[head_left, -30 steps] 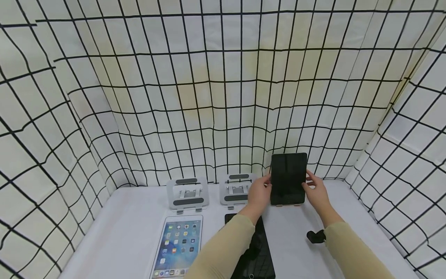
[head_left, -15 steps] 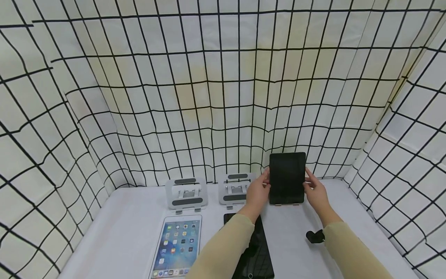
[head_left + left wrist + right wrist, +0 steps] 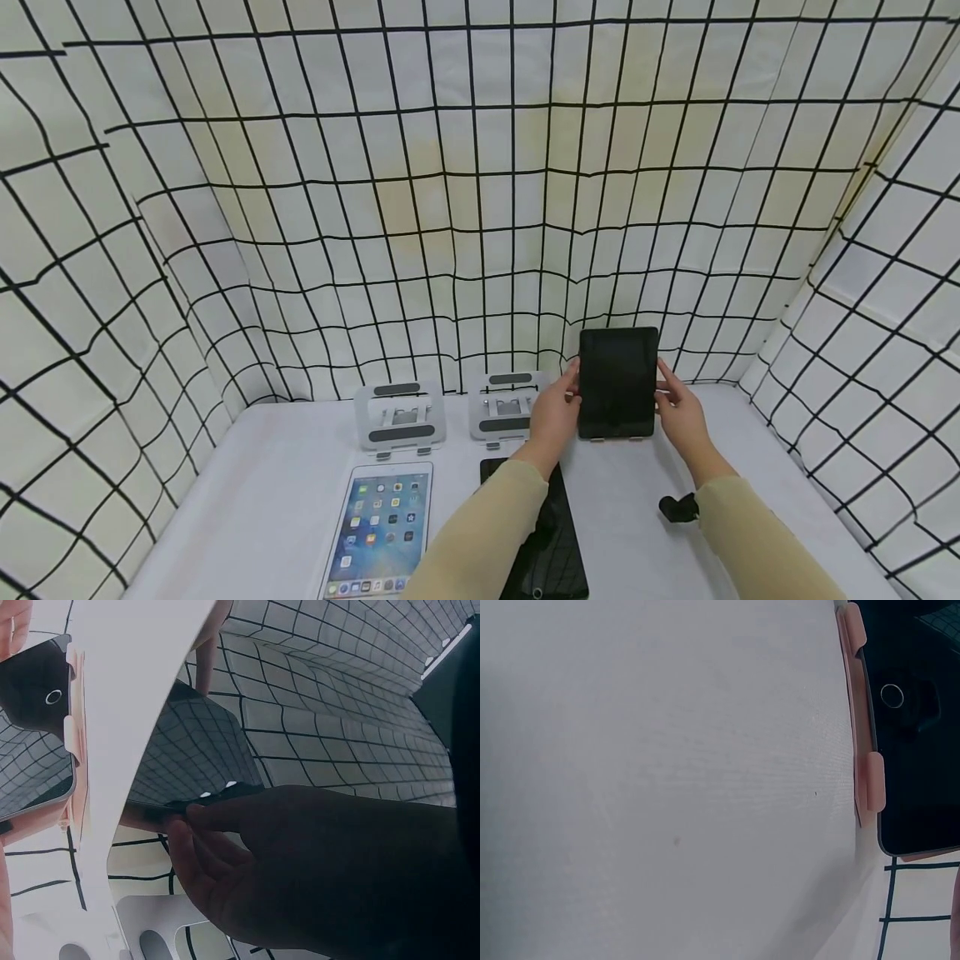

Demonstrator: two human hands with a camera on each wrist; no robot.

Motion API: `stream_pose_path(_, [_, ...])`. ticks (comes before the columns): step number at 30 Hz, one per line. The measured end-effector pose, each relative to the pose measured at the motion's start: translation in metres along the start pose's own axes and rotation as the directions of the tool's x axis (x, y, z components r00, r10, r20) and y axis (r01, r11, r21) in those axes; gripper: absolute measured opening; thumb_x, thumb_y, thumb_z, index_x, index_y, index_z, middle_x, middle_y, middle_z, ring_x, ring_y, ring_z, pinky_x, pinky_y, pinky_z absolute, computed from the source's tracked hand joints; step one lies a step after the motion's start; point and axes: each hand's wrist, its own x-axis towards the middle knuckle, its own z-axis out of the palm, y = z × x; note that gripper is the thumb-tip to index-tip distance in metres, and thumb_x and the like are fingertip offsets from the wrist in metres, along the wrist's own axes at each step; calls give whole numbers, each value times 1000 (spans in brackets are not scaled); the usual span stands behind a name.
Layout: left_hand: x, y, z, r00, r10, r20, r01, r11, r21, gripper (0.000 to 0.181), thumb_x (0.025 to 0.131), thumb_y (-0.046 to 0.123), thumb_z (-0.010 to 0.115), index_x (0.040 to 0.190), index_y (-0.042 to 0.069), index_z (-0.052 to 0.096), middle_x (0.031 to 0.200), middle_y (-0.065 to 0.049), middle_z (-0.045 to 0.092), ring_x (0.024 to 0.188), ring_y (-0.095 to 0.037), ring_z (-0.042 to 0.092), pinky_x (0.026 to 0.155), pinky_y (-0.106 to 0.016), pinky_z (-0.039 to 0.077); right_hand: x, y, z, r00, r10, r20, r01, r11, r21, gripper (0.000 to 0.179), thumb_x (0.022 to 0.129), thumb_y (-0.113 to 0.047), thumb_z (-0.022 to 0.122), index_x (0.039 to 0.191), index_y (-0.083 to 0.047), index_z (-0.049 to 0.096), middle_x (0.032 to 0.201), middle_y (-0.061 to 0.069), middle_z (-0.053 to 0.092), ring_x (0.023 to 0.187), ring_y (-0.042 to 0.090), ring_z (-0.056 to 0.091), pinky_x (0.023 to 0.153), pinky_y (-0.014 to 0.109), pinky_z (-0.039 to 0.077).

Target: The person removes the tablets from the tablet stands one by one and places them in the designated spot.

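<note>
A black tablet [image 3: 618, 383] stands upright at the back right, leaning on a pink stand [image 3: 860, 720] whose two front tabs hook over its lower edge. My left hand [image 3: 553, 417] pinches its left edge, the thumb in front and the fingers curled behind. At the opposite edge my right hand [image 3: 681, 417] grips it, thumb and fingers bent at the side. Its screen is dark, with a round home button at the bottom in the right wrist view. Most of the stand is hidden behind it.
Two folded grey stands [image 3: 400, 417] lie left of the upright tablet. A white tablet [image 3: 382, 529] with a lit screen lies in front. Another black tablet [image 3: 562, 542] is partly under my left sleeve. Black-gridded white walls [image 3: 480, 208] enclose the table.
The whole head view shifts slightly. Both hands keep their hold on the upright tablet, which stays in place.
</note>
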Motion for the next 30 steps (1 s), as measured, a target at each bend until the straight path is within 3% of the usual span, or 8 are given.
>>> stream_pose_path(18, [-2, 2, -8, 1000, 25, -2, -25, 999, -22, 70, 97, 9, 64, 151, 44, 37, 110, 4, 68, 99, -11, 64, 80, -31, 52, 0, -11, -5, 1000, -20, 18, 20, 999, -26, 64, 103, -2, 43, 159, -27, 24, 129, 25, 55, 116, 38, 56, 95, 51, 49])
stream_pose_path(30, [-7, 7, -22, 1000, 20, 17, -19, 999, -35, 69, 98, 9, 61, 152, 45, 35, 110, 7, 65, 95, -8, 62, 70, -26, 49, -3, -18, -5, 998, -62, 18, 62, 998, 0, 65, 103, 0, 45, 158, -28, 25, 127, 25, 56, 118, 39, 56, 94, 54, 49])
